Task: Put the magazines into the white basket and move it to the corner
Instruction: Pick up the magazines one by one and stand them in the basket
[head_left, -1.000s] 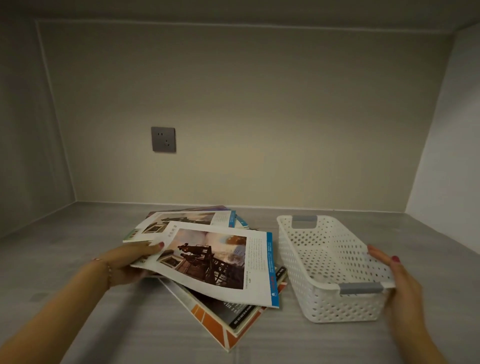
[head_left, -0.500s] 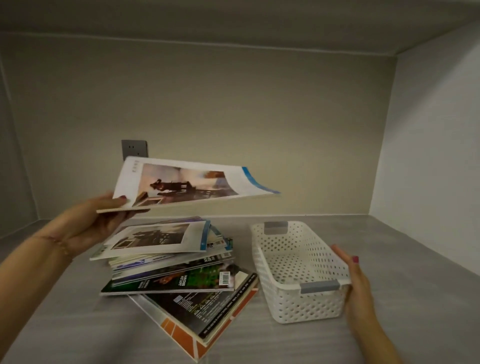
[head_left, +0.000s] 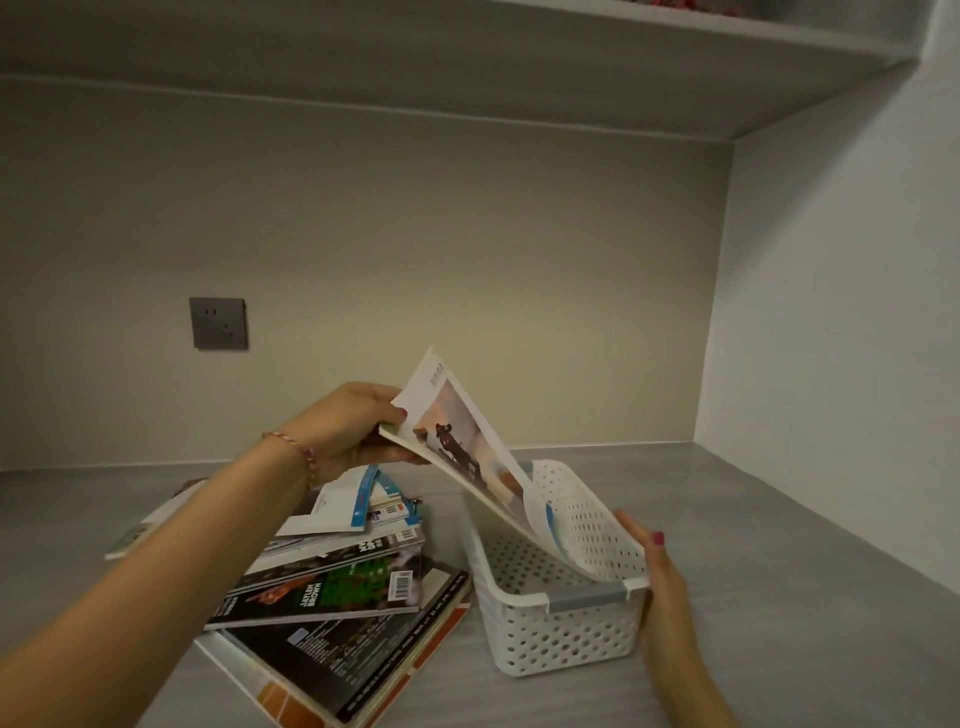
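My left hand (head_left: 345, 428) grips a white magazine (head_left: 470, 452) with a dark figure on its cover. The magazine tilts steeply and its lower end dips into the white perforated basket (head_left: 561, 634), bending against the right inner wall. My right hand (head_left: 662, 587) holds the basket's near right corner, beside the grey handle. A messy stack of several magazines (head_left: 337, 587) lies on the grey surface just left of the basket, partly hidden by my left forearm.
The grey shelf surface (head_left: 753, 545) runs back to a beige wall with a grey power socket (head_left: 218, 323). A white side wall (head_left: 841, 338) meets it in a corner at the back right. Another shelf (head_left: 519, 62) hangs overhead.
My left hand lifted the top magazine off the stack, carried it right and tipped it down into the basket. My right hand stayed on the basket.
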